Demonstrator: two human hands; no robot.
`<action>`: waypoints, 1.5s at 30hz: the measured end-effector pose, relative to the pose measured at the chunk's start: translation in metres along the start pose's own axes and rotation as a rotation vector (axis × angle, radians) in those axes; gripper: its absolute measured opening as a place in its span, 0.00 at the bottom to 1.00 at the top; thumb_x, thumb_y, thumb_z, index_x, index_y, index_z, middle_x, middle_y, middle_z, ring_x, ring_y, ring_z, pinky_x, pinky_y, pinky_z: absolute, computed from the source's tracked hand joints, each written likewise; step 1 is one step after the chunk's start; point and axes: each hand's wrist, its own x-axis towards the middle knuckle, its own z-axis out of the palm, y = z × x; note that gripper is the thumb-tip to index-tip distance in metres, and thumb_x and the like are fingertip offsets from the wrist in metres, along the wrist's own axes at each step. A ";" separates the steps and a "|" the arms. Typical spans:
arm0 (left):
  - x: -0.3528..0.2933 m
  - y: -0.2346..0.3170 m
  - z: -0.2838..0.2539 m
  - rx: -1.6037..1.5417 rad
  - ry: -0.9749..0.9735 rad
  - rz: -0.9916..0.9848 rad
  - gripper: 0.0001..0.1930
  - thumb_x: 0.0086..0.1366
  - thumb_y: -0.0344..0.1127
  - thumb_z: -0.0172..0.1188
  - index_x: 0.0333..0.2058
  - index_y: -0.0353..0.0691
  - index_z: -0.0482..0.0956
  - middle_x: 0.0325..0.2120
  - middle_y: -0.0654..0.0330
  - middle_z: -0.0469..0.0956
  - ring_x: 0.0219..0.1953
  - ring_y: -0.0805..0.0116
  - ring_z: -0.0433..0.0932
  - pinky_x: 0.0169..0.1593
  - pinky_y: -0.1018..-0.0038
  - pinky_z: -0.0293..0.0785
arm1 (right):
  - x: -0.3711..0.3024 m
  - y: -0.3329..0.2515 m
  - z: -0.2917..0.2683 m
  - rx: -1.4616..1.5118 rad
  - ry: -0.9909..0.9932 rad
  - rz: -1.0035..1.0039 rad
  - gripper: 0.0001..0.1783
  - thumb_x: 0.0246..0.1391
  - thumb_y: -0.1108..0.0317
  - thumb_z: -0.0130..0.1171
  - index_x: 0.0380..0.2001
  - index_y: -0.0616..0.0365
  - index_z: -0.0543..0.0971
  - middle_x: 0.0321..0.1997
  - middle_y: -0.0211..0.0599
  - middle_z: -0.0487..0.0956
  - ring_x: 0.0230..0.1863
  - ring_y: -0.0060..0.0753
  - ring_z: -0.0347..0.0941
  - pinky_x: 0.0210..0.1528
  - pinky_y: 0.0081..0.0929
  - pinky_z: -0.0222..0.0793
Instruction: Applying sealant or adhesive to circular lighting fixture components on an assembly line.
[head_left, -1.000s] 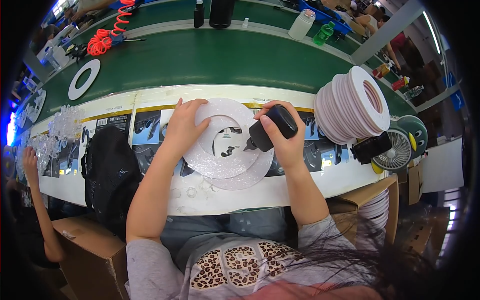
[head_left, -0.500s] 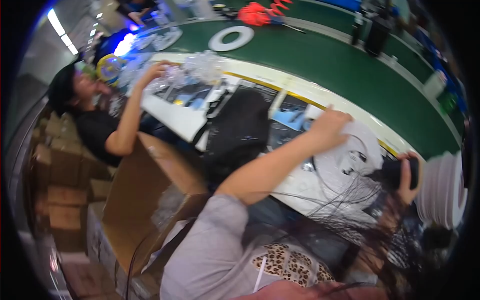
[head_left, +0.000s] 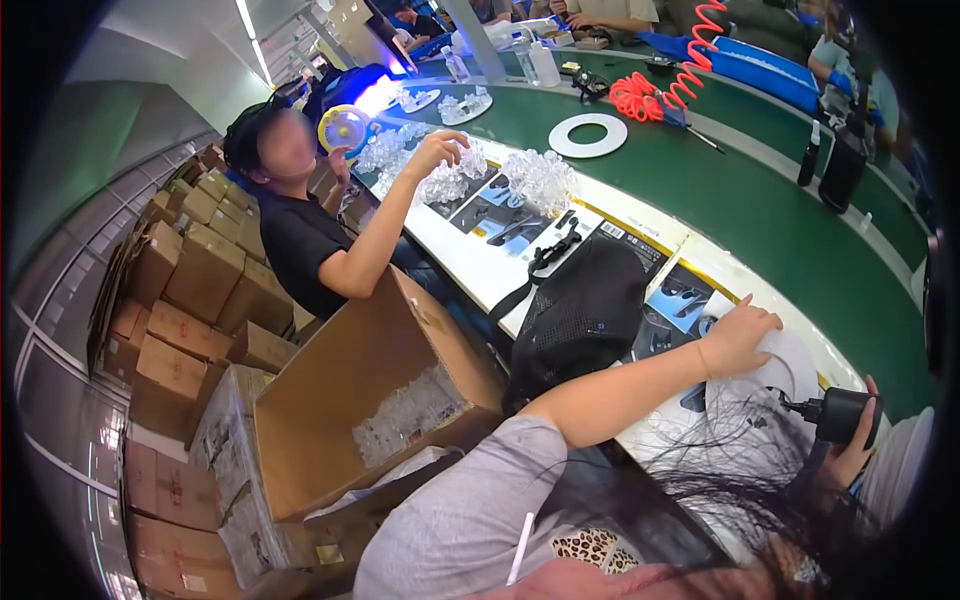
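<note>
My left hand (head_left: 742,340) lies spread over flat, pale rings (head_left: 795,362) on the white surface (head_left: 485,268), while my right hand (head_left: 860,452) grips a smooth black bottle (head_left: 845,415), its narrow tip toward them. Loose hair (head_left: 720,460) veils the rings' near side, and the dark rim crops a ridged white stack (head_left: 903,462). Beyond runs a green belt (head_left: 700,190); brown cartons (head_left: 205,260) crowd the room's left.

The bottle (head_left: 846,416) is black, the discs (head_left: 795,368) white, the shirt (head_left: 450,510) grey (with leopard spots (head_left: 590,547))
</note>
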 end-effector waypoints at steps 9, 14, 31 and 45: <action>-0.007 -0.015 -0.011 0.003 0.046 -0.083 0.20 0.50 0.32 0.64 0.43 0.39 0.72 0.40 0.51 0.75 0.50 0.52 0.72 0.68 0.52 0.47 | 0.015 0.011 0.011 0.216 0.196 0.212 0.26 0.62 0.51 0.49 0.52 0.63 0.73 0.40 0.32 0.77 0.36 0.19 0.74 0.38 0.16 0.71; -0.002 -0.013 -0.001 -0.018 0.090 -0.075 0.20 0.48 0.31 0.65 0.42 0.39 0.72 0.38 0.50 0.74 0.48 0.51 0.71 0.67 0.51 0.48 | 0.024 0.024 -0.012 0.322 0.239 0.189 0.23 0.59 0.54 0.54 0.47 0.63 0.75 0.38 0.36 0.80 0.27 0.22 0.75 0.21 0.14 0.68; -0.001 -0.010 0.007 -0.083 0.156 -0.043 0.20 0.44 0.28 0.66 0.39 0.38 0.73 0.36 0.51 0.74 0.46 0.51 0.72 0.68 0.52 0.49 | 0.029 0.065 -0.047 0.820 -0.202 0.483 0.18 0.62 0.60 0.51 0.49 0.61 0.71 0.34 0.34 0.72 0.34 0.24 0.67 0.38 0.18 0.71; -0.007 -0.015 -0.018 0.042 0.075 -0.110 0.20 0.52 0.37 0.65 0.44 0.37 0.76 0.43 0.51 0.77 0.49 0.53 0.72 0.63 0.57 0.57 | 0.013 0.025 0.020 0.509 0.090 0.325 0.11 0.54 0.55 0.59 0.34 0.47 0.73 0.28 0.24 0.75 0.22 0.20 0.69 0.21 0.19 0.64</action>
